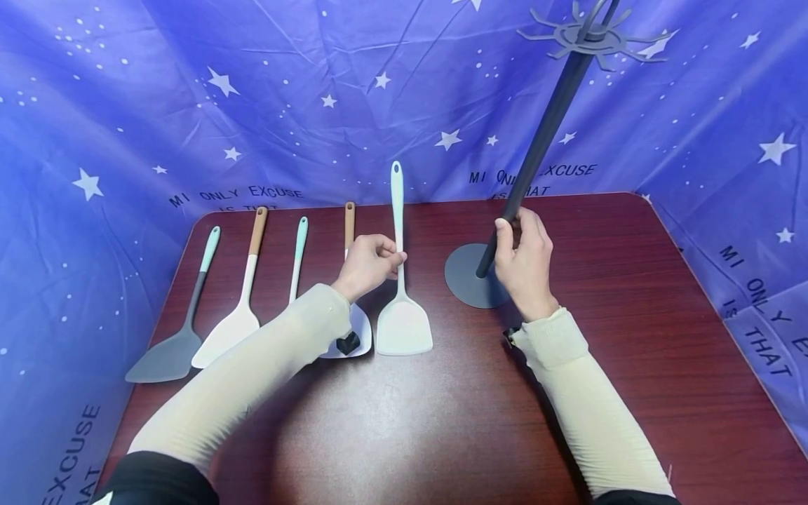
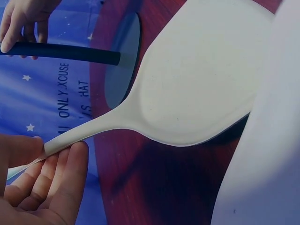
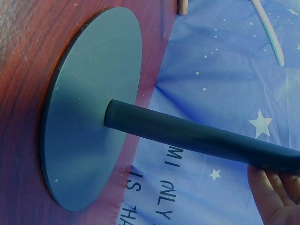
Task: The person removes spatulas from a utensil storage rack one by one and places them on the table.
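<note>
My left hand (image 1: 368, 265) pinches the white shaft of a spatula (image 1: 404, 330) between thumb and fingers. The spatula has a mint handle end with a hanging hole, and its broad white blade points down toward me. In the left wrist view the blade (image 2: 187, 79) hangs above the table, with a dark shadow below it. Farther right, my right hand (image 1: 527, 263) holds the dark pole of a utensil stand (image 1: 546, 133) low down. The stand has a round flat base (image 1: 467, 284) on the table and a ring of hooks (image 1: 590, 38) on top; its uppermost part is out of frame.
Left of my left hand lie a grey spatula (image 1: 167, 356), a white turner with a wooden handle (image 1: 230, 333), a mint-handled utensil (image 1: 299, 245) whose head my sleeve hides, and a wooden-handled white utensil (image 1: 350, 217), partly covered. A starry blue curtain (image 1: 353, 105) surrounds the reddish-brown table (image 1: 631, 294).
</note>
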`<state>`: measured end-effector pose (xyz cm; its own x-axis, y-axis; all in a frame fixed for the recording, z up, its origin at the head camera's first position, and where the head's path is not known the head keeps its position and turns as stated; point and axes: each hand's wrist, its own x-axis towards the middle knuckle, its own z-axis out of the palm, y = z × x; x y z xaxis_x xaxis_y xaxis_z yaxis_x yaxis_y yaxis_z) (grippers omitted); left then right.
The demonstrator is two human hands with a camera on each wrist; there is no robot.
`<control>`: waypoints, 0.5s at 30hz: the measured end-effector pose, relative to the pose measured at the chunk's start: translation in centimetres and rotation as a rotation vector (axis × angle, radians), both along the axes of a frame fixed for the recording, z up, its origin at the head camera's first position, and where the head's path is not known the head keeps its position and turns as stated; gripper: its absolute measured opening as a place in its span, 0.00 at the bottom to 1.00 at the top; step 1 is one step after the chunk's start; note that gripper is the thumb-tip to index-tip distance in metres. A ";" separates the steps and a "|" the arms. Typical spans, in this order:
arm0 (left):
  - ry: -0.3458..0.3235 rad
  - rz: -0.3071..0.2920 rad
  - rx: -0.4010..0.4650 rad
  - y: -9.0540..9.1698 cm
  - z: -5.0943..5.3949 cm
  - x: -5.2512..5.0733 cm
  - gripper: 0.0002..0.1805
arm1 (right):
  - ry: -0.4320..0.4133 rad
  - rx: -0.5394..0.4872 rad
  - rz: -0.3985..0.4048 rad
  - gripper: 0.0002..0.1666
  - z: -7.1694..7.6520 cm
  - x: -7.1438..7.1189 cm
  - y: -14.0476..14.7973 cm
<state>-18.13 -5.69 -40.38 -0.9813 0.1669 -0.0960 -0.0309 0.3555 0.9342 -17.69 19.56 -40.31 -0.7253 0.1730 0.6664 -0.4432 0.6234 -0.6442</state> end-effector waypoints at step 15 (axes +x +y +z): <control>-0.079 0.035 -0.101 0.5 -0.4 -1.1 0.06 | -0.004 -0.007 0.003 0.12 0.1 0.0 0.0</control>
<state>-19.19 -5.16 -40.75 -0.9750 0.1186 -0.1880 -0.1171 0.4447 0.8880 -17.65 19.57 -40.22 -0.7282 0.1751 0.6626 -0.4428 0.6177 -0.6499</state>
